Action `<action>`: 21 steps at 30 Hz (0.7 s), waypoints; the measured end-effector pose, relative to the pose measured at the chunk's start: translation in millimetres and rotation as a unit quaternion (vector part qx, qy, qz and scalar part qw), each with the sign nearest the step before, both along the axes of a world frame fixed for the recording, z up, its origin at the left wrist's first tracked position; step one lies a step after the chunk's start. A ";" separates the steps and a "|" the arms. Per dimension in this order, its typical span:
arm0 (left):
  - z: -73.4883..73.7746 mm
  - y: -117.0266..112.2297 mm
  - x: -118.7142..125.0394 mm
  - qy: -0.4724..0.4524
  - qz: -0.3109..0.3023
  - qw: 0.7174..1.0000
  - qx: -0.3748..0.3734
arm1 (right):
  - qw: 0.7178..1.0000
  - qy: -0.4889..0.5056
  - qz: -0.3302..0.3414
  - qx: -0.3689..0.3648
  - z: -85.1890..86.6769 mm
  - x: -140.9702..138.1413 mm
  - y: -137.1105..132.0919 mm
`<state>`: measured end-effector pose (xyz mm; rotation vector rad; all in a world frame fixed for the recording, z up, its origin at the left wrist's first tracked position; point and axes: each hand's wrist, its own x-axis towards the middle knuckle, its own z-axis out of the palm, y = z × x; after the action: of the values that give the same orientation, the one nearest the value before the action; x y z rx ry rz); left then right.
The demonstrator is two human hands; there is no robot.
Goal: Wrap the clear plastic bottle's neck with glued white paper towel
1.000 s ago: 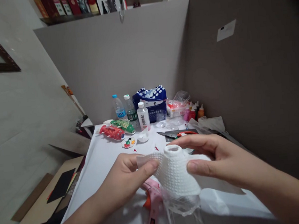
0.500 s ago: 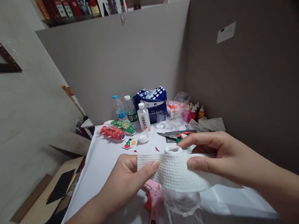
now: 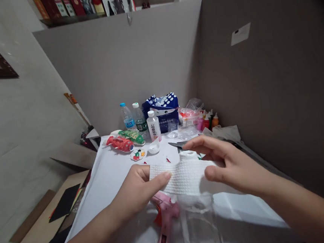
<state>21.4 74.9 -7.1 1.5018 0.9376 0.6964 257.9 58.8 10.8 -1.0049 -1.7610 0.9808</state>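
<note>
A white textured cloth strip (image 3: pixel 184 177) is wrapped around the neck of a clear plastic bottle (image 3: pixel 197 220) that stands upright near the table's front edge. My left hand (image 3: pixel 138 189) pinches the strip's left end between thumb and fingers. My right hand (image 3: pixel 231 164) presses the strip against the bottle's right side, thumb in front and fingers behind the neck. The bottle's covered mouth (image 3: pixel 188 155) pokes out above the strip.
A pink glue gun (image 3: pixel 165 221) lies under the bottle's left side on the white table (image 3: pixel 110 175). Farther back are scissors (image 3: pixel 178 145), three bottles (image 3: pixel 140 119), a blue dotted bag (image 3: pixel 163 110), paint bottles (image 3: pixel 206 121), painted fish shapes (image 3: pixel 124 140) and a small palette (image 3: pixel 138 154). Grey partitions close in the back and right.
The cloth strip has been pulled tighter and higher around the bottle's neck, so more clear plastic shows below it. Both hands have kept their grip and risen slightly.
</note>
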 end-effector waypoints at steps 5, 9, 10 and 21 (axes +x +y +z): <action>0.8 10.9 -3.4 -0.014 0.016 1.000 0.006 | 0.994 0.006 0.034 -0.104 -9.0 -8.2 11.4; 7.8 22.1 -10.7 -0.057 0.026 0.998 0.001 | 0.973 0.075 0.055 -0.210 -25.1 -2.9 31.1; 10.1 24.2 -12.7 -0.069 0.033 0.997 0.000 | 0.972 0.075 0.052 -0.217 -28.8 0.1 35.4; 53.7 20.8 -47.3 -0.196 0.287 0.935 0.078 | 0.950 0.112 0.020 -0.292 -52.8 45.7 49.4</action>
<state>-26.0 95.6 46.6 1.1502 1.0284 1.4654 303.6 108.2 -42.0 -1.1586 -1.3270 1.6311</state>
